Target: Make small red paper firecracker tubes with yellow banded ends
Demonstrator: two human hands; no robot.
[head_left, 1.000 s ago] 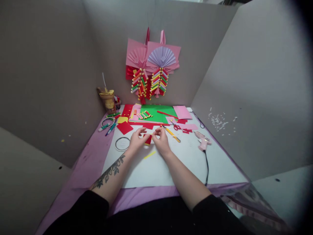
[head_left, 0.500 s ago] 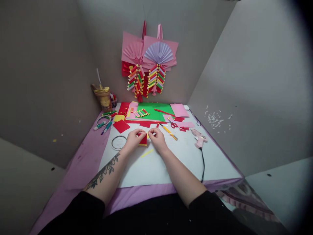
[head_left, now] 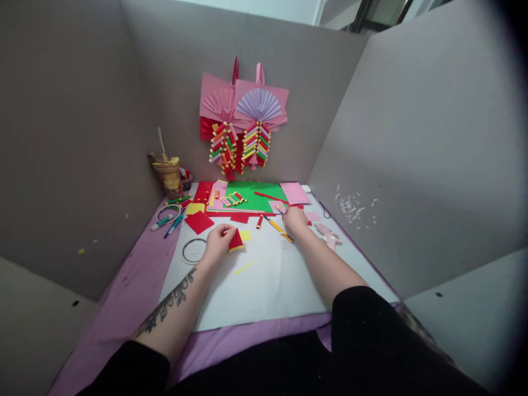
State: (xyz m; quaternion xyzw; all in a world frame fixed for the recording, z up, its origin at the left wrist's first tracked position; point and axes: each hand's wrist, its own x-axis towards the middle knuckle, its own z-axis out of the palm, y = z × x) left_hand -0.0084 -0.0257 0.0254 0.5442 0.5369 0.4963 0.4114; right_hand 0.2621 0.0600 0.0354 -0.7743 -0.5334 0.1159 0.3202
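My left hand pinches a small red paper piece with a yellow strip along its lower edge. A yellow paper square lies just to its right on the white sheet. My right hand is at the back right, fingers closed over the scissors; their blades poke out to the left and the red handles are hidden under the hand. Left of that hand lies a yellow craft knife, with a small red paper roll beside it. A thin yellow strip lies nearer to me.
A pink glue gun lies right of my right forearm. Green paper with small rolls on it, pink paper and a red square lie behind. A tape roll is at left. Paper firecracker decorations hang on the back wall.
My right hand has left the red piece and moved right and away from me to the scissors. My left hand keeps the red piece, now tilted. The view has tipped up.
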